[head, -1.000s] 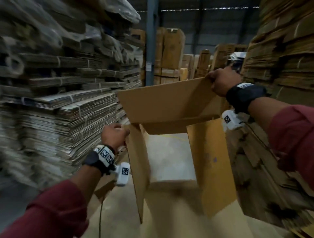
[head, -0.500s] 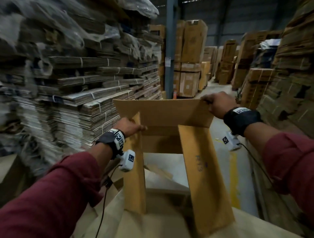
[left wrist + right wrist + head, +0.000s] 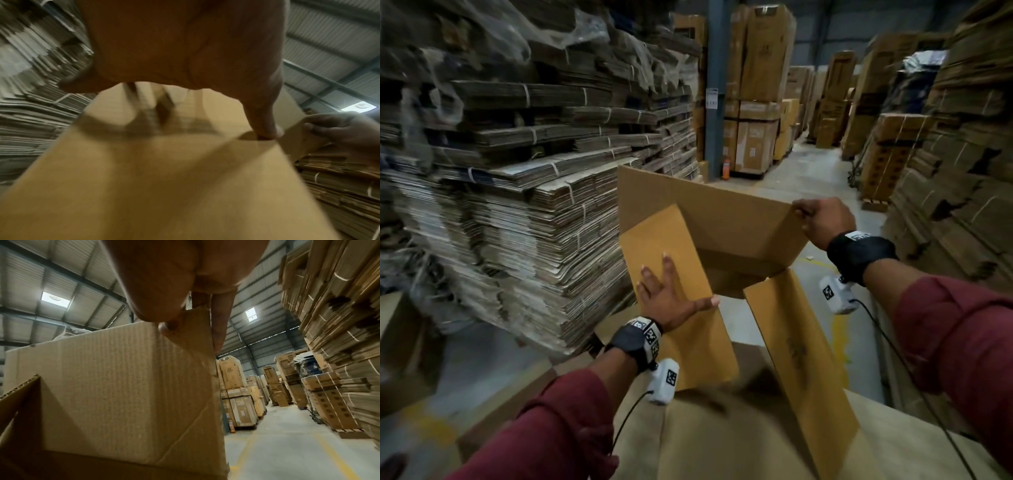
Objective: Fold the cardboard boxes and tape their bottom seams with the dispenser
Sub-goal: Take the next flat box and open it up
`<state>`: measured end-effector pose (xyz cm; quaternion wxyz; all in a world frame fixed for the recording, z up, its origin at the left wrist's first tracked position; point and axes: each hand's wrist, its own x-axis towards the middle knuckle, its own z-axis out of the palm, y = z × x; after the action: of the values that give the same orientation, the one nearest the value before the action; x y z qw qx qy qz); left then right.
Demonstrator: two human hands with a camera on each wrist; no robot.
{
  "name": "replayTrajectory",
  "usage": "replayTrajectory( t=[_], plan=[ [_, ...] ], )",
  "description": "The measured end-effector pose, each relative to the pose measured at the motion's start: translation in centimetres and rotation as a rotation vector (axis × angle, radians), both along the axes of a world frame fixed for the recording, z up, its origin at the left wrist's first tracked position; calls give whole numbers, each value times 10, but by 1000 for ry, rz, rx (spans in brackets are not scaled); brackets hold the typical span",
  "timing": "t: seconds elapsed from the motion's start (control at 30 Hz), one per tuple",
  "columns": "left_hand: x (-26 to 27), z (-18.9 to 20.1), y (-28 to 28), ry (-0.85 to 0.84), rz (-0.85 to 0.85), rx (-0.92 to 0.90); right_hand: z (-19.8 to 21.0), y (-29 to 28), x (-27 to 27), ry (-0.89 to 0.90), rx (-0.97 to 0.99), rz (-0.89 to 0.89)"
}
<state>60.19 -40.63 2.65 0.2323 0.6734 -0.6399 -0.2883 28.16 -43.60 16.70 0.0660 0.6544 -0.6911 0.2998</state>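
While gripped, "14 TREES" carton [image 3: 230, 374] beyond.

The cardboard box [image 3: 709, 219] was plain tan-brown, its inner flaps [image 3: 671, 274] a warmer yellow-brown, with fine ribbed lines on the wall in the right wrist view. Sleeves [image 3: 959, 342] were dark maroon. Wrist bands [image 3: 859, 253] were black, the wrist cameras [image 3: 664, 380] white with black-and-white square markers. The floor [image 3: 822, 178] was pale grey with a yellow line [image 3: 839, 329]. A pillar [image 3: 714, 85] was grey-blue.
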Motion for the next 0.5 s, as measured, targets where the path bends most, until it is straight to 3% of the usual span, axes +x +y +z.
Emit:
replayTrajectory(
  t=[0.1,0.2,0.3,0.5],
  plan=[
    [8,-20,5,128,107,-4,1,7,-6,10,-11,-13],
    [18,-46,7,373,301,73,8,9,-4,41,-22,-30],
    [18,-58,11,552,340,78,12,6,2,49,-7,-39],
    [21,-9,-16,646,314,-100,31,-1,26,4,6,7]
  ],
)
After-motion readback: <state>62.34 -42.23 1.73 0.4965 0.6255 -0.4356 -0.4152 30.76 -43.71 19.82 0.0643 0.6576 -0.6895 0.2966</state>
